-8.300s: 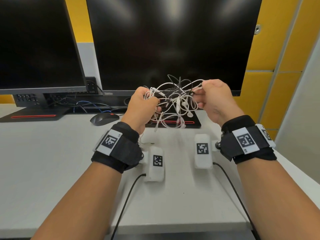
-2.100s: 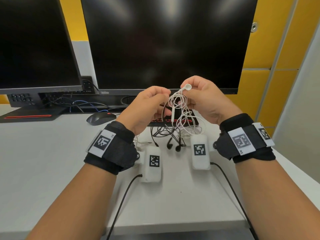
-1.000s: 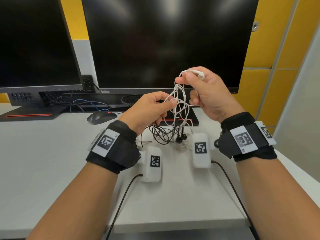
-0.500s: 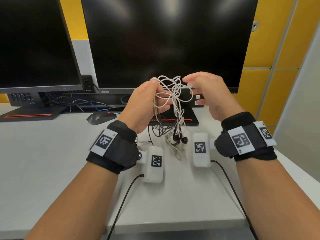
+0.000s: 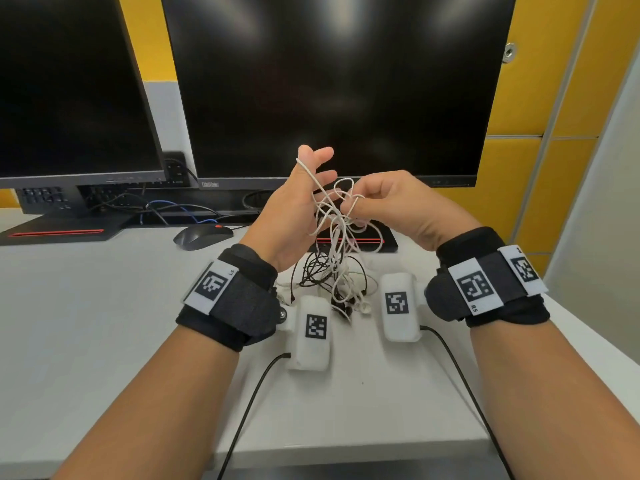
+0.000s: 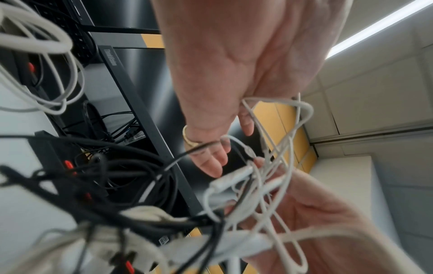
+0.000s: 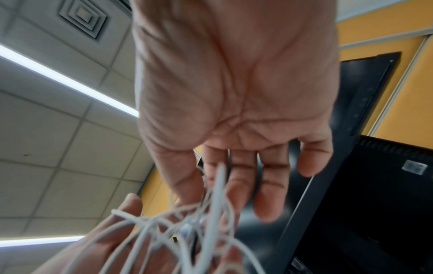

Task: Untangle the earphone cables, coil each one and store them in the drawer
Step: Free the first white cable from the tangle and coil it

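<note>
My left hand (image 5: 294, 209) is raised with its fingers spread and straight, a strand of the white cable (image 5: 334, 216) draped over them. My right hand (image 5: 391, 206) pinches a loop of that white cable at the knot between my hands. The black cable (image 5: 313, 271) hangs below them, its lower coils lying on the desk (image 5: 104, 306). I should keep the left fingers wide as a frame, feed the pinched loop back through slowly, and avoid tugging, which would likely tighten the tangle.
</note>
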A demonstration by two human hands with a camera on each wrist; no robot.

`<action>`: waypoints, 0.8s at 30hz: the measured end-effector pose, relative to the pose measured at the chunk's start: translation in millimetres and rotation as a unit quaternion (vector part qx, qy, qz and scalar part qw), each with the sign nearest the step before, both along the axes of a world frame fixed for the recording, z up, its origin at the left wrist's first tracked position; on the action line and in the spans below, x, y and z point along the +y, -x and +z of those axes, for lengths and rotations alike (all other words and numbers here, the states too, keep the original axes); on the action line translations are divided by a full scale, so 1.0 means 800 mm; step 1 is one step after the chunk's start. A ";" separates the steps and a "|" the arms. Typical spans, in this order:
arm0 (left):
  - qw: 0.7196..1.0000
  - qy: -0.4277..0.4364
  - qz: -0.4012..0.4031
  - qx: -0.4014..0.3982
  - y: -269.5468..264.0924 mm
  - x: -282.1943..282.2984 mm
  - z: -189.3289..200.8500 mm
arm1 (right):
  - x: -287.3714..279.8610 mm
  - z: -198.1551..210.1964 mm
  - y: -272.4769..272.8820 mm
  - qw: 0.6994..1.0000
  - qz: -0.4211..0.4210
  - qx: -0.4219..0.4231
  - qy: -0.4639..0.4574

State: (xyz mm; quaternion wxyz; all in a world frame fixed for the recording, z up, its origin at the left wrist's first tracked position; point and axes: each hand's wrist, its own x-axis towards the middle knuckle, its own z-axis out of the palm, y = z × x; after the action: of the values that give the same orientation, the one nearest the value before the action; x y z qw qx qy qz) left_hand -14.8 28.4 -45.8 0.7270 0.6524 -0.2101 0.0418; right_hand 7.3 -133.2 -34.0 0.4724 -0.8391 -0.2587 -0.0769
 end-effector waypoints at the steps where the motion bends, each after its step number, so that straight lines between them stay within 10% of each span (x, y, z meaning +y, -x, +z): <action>1: 1.000 0.001 0.004 0.003 -0.001 0.000 0.000 | 0.001 0.000 -0.002 1.000 -0.021 0.001 -0.005; 14: 0.996 -0.085 0.033 -0.016 -0.005 0.004 -0.001 | -0.010 0.004 -0.018 0.964 -0.185 -0.039 -0.188; 24: 0.987 -0.160 0.026 0.003 -0.008 0.001 -0.007 | -0.006 0.013 -0.007 0.934 -0.066 0.016 -0.352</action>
State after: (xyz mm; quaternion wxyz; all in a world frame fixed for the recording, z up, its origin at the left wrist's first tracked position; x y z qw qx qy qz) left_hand -8.3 29.2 -51.0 0.6122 0.7660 -0.1947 0.0249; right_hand 12.9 -138.3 -23.8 0.7354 -0.6353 -0.1518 -0.1802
